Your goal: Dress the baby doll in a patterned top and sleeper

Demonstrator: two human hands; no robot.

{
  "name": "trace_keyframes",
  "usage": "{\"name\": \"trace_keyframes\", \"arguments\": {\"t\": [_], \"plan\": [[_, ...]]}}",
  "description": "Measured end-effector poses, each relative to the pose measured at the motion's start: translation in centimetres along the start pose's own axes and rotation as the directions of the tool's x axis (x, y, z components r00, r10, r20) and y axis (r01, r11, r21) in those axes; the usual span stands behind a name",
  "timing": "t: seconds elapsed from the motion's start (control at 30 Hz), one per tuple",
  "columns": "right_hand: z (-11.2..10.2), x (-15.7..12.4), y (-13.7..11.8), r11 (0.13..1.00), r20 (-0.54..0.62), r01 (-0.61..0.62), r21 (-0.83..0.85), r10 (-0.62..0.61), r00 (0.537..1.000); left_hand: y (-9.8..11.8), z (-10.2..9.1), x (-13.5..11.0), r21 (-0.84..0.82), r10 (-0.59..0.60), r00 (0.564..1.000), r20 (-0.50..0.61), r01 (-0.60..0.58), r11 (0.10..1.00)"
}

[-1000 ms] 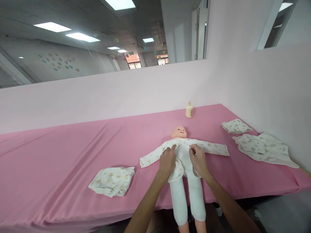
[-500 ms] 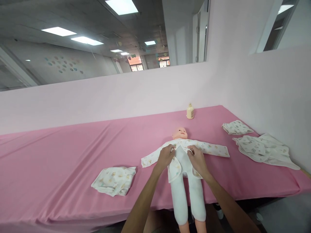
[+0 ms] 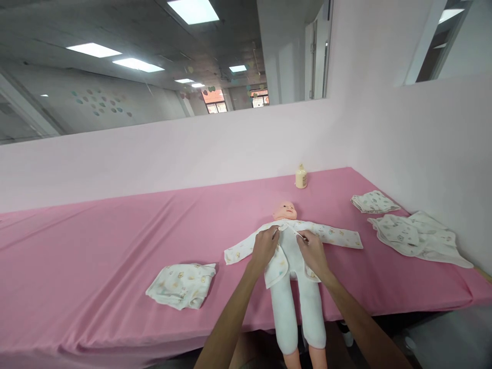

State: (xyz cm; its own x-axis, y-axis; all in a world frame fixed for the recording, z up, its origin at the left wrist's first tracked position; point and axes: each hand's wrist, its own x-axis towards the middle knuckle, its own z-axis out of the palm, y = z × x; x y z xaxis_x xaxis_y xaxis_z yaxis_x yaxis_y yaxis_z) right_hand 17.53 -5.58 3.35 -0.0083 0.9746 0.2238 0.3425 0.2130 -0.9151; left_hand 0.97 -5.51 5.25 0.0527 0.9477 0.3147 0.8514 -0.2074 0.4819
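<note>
A baby doll (image 3: 285,210) lies on its back on the pink-covered table, its legs reaching over the front edge. It wears a white printed baby jacket (image 3: 340,236) with both sleeves spread out and the front lying open over its white body. My left hand (image 3: 265,247) is closed on the jacket's front edge on the left side of the chest. On the other side, my right hand (image 3: 312,251) pinches the opposite front edge. The fingertips of both hands are partly hidden, and the exact bit of cloth in them is hard to see.
A folded printed garment (image 3: 181,286) lies left of the doll. Toward the right wall are a folded cloth (image 3: 374,202) and a loosely spread white garment (image 3: 418,238). A cream pump bottle (image 3: 301,177) stands behind the doll's head. The pink sheet (image 3: 96,266) has wrinkles.
My left hand has shifted slightly toward the doll's neck, and its fingers have changed position on the jacket edge. My right hand stays nearly in place at the other edge.
</note>
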Motion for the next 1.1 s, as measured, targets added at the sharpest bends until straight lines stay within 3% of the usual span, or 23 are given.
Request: {"name": "trace_keyframes", "arguments": {"t": [0.27, 0.67, 1.1], "plan": [[-0.1, 0.3, -0.5, 0.986, -0.042, -0.085, 0.141, 0.092, 0.995, 0.5, 0.1, 0.1, -0.018, 0.027, 1.000, -0.008, -0.027, 0.999], [1.5, 0.4, -1.2, 0.985, -0.102, -0.036, 0.166, 0.053, 0.993, 2.5, 1.8, -0.9, 0.312, 0.039, 0.993, 0.115, -0.073, 0.947], [1.9, -1.5, -0.4, 0.991, -0.047, 0.009, 0.135, -0.003, 0.999, 2.3, 2.9, -1.3, 0.321, 0.105, 0.992, 0.066, -0.121, 0.940]]}}
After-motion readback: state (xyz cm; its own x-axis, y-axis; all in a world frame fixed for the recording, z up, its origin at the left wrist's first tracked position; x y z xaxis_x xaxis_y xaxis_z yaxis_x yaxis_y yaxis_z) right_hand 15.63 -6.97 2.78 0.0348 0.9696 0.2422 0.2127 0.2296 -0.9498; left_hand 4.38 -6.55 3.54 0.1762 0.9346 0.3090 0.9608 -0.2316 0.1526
